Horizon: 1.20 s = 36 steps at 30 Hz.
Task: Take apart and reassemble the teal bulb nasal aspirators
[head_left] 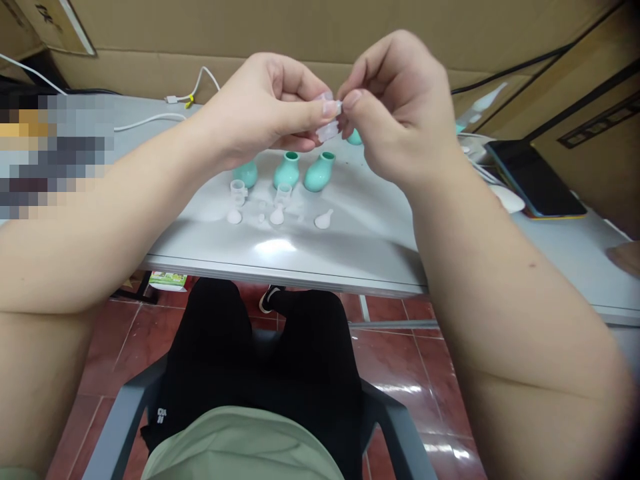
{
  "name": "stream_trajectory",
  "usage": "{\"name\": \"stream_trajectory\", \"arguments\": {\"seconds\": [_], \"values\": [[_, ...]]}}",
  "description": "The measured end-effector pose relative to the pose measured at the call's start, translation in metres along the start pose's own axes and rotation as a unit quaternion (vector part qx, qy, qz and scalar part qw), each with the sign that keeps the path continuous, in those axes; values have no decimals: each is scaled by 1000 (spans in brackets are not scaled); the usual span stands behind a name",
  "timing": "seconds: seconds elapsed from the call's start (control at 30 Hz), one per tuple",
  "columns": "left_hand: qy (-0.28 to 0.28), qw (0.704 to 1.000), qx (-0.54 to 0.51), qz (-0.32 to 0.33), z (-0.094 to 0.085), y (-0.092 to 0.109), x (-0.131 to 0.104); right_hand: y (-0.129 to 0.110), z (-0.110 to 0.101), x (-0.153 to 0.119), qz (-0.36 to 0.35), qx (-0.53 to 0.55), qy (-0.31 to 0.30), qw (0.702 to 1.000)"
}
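Observation:
My left hand (285,100) is closed on a small translucent plastic fitting (327,130), held above the table between thumb and fingers. Close against it, my right hand (400,107) pinches with thumb and forefinger at a small clear tip on the fitting's right side; whether that tip is a separate part I cannot tell. Below the hands stand teal rubber bulbs (286,172) with open necks, one partly covered by my left wrist. In front of them are translucent cup-like fittings (238,191) and white cone-shaped nozzles (323,219), with tiny clear pieces between.
A grey table (350,250) has its front edge just before my knees. At right lie a dark phone (535,177) and a teal device with a clear nozzle (487,100). White cables (150,120) cross the left side. Cardboard (190,27) walls the back.

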<state>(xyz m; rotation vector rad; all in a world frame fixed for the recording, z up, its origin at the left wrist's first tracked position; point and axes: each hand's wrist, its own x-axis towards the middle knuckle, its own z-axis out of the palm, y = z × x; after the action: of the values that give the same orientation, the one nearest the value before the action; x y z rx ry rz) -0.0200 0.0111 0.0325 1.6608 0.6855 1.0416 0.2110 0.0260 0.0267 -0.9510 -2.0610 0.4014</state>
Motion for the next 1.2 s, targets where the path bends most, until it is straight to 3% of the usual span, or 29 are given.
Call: {"name": "stream_trajectory", "arguments": {"seconds": [0.17,0.37,0.63,0.87,1.2], "values": [[1,1000,14,13,0,2,-4,-2,-2,2,4,59,-11,998],[3,1000,15,13,1,2,-5,-2,-2,1,37,45,-8,998],[30,998,-39,32,7,1,-3,3,1,-4,-69,-66,34,995],[22,999,-38,8,6,3,-2,-3,-1,-3,5,-98,9,995],[34,998,-41,18,4,0,1,-1,-1,-3,-25,-97,22,995]]}}
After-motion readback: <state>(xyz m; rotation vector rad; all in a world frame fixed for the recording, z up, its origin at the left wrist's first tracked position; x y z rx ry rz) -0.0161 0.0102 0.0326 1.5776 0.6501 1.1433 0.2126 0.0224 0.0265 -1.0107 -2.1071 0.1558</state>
